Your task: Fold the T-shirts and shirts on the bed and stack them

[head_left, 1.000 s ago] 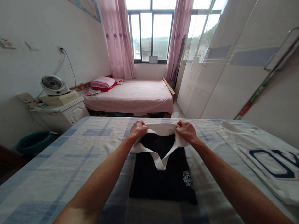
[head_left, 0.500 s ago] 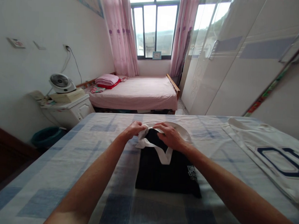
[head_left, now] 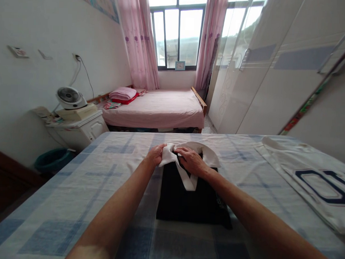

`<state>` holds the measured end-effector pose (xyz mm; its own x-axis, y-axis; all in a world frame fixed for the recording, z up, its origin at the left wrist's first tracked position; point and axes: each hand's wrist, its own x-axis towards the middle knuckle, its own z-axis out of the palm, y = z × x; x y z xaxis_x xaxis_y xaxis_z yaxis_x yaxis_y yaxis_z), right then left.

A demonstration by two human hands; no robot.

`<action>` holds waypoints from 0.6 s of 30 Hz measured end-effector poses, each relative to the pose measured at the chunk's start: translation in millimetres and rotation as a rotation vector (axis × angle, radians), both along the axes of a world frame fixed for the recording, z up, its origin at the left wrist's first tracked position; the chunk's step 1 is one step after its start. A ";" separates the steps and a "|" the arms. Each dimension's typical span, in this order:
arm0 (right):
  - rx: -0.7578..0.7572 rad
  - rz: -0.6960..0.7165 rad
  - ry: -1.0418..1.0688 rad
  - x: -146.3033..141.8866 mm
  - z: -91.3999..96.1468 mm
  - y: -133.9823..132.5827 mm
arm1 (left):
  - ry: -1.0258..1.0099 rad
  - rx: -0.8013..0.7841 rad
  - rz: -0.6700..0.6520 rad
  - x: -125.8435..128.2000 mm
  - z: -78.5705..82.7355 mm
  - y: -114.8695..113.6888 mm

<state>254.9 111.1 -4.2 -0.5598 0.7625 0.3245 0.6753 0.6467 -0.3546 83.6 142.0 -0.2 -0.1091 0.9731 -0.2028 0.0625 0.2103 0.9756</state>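
A folded black polo shirt with a white collar lies on the covered surface in front of me. At the collar's left side, my left hand is closed, with the white cloth between its fingers. My right hand reaches over the neck opening, its fingers bent and close together on the collar's inner edge near the left side. The palm side of that hand is hidden. A small pale print on the chest is partly covered by my right forearm's shadow and edge.
The shirt rests on a blue-and-white checked sheet. To the right lies a white jersey with dark blue lettering. Beyond the far edge stand a pink bed, a white cabinet with a fan, and a tall wardrobe.
My left hand has turned and the left collar flap now lies folded outward and down. My right hand has shifted slightly left and lower over the neck opening.
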 end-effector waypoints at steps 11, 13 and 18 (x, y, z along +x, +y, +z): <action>-0.010 -0.656 0.058 66.0 24.6 26.3 | 0.653 0.135 0.015 -5.9 7.6 -9.3; -0.203 -0.638 0.220 76.1 21.8 34.9 | 0.752 0.109 -0.005 -2.5 9.2 -6.1; -0.513 -0.511 0.645 90.6 9.7 52.5 | 0.901 0.108 -0.017 2.5 6.8 -0.5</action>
